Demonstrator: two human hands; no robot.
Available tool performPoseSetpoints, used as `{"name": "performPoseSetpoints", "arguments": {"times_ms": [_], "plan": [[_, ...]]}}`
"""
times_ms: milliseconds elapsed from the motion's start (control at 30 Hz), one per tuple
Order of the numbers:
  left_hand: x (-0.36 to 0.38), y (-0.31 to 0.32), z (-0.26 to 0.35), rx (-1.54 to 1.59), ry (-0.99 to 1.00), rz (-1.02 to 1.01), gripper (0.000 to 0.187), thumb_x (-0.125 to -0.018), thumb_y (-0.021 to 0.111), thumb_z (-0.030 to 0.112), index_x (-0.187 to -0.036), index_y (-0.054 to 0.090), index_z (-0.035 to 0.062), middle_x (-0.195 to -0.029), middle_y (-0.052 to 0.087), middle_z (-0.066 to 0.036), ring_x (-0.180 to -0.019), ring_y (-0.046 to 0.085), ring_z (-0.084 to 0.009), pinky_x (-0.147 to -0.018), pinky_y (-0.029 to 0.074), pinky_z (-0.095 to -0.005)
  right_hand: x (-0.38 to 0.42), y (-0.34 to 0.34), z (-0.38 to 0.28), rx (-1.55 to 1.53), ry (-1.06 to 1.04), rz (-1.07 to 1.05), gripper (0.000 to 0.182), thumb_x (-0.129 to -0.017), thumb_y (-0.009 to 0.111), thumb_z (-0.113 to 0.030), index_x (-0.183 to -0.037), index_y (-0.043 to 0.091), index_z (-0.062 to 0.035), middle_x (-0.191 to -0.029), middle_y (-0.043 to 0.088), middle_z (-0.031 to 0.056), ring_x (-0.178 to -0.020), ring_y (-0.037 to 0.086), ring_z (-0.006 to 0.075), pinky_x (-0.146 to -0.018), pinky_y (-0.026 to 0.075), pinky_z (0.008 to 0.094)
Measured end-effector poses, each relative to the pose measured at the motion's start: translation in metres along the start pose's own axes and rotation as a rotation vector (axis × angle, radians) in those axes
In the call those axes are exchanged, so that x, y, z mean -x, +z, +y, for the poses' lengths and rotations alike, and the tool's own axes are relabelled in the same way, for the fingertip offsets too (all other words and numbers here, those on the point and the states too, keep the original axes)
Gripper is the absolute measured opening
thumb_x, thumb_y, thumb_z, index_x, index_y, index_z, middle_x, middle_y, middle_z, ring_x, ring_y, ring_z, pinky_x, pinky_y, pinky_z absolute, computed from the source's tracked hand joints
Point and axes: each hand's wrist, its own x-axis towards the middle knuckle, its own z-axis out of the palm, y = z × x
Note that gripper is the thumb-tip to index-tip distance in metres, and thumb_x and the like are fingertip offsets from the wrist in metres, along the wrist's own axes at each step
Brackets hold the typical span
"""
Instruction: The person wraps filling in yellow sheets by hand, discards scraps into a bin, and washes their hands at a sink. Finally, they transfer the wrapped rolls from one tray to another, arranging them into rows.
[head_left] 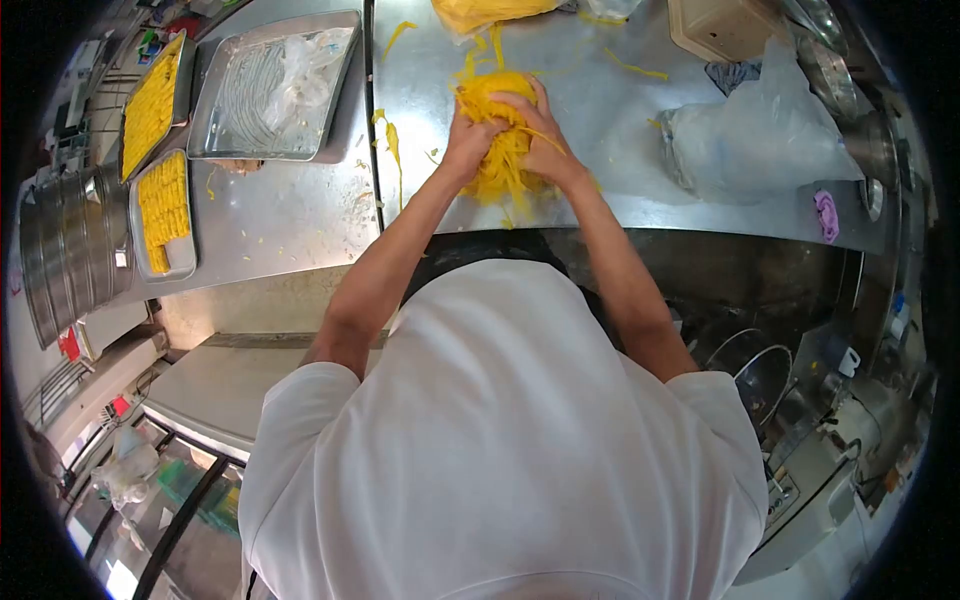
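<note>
A heap of yellow shredded strands [500, 165] lies on the steel table [620, 130] near its front edge. My left hand [469, 140] grips the heap from the left side, and my right hand [543, 135] grips it from the right with its fingers curled over the top. Strands show between and below both hands. Loose yellow strips [393, 150] are scattered to the left of the heap. Behind it, at the top edge of the view, is a bag of yellow material [490, 12].
On the left are a metal tray [205, 135] with clear plastic and two trays of yellow pieces [150, 105] [165, 205]. To the right lie a large plastic bag [745, 140], a purple cloth [826, 216], a beige bin [715, 30] and metal bowls [870, 145].
</note>
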Motion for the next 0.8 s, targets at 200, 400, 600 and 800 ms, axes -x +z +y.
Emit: {"name": "performPoseSetpoints", "arguments": {"times_ms": [200,400,600,800], "plan": [[-0.006,-0.007,-0.002,0.088,0.084,0.171,0.048,-0.07,0.053,-0.014,-0.114,0.045,0.0064,-0.103,0.059,-0.007,-0.097,0.059,-0.0208,-0.081,0.05,-0.0325,-0.003,0.013,0.001,-0.952,0.26,0.023,0.075,-0.07,0.073,-0.032,-0.135,0.041,-0.0127,-0.144,0.026,0.0108,-0.138,0.019,0.0269,-0.111,0.02,0.0373],[0.011,0.016,0.015,0.448,-0.048,0.022,0.043,-0.093,0.045,0.033,-0.126,0.047,0.0061,-0.118,0.057,-0.008,-0.105,0.056,-0.0243,-0.092,0.045,-0.0382,-0.006,0.028,0.003,-0.318,0.205,0.139,0.092,-0.062,0.083,-0.038,-0.137,0.036,-0.0103,-0.139,0.032,0.0113,-0.131,0.031,0.0241,-0.107,0.029,0.0383],[0.027,0.023,0.054,0.484,-0.165,-0.176,0.061,-0.094,0.041,0.043,-0.141,0.03,0.0056,-0.134,0.047,-0.013,-0.117,0.05,-0.0271,-0.101,0.038,-0.0397,-0.016,0.021,0.012,-0.836,0.319,0.277,0.083,-0.06,0.082,-0.013,-0.131,0.04,-0.0103,-0.123,0.05,0.0073,-0.113,0.05,0.0226,-0.094,0.044,0.0359],[0.042,-0.025,0.066,-0.444,0.07,0.019,0.062,-0.091,0.057,0.027,-0.144,0.028,0.016,-0.134,0.046,-0.014,-0.112,0.054,-0.0223,-0.091,0.043,-0.0347,0.004,-0.001,0.037,-1.054,0.525,0.436,0.06,-0.068,0.071,-0.005,-0.123,0.046,-0.0079,-0.104,0.058,0.0073,-0.089,0.06,0.0211,-0.077,0.052,0.0346]]}}
